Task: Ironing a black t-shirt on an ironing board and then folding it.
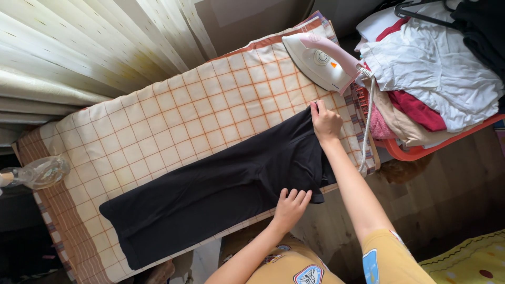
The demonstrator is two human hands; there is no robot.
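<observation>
Appearing domestic: showing ironing board [158, 121], iron [321, 60], curtains [79, 47], laundry basket [436, 147] heaped with clothes [436, 68].

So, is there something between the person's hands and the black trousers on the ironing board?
Nothing visible. Both hands lie directly on the black fabric trousers: the right hand at the far waist corner, the left hand at the near edge. The pink and white iron stands apart, further along the checked board.

Head camera, steeply downward, close
</observation>
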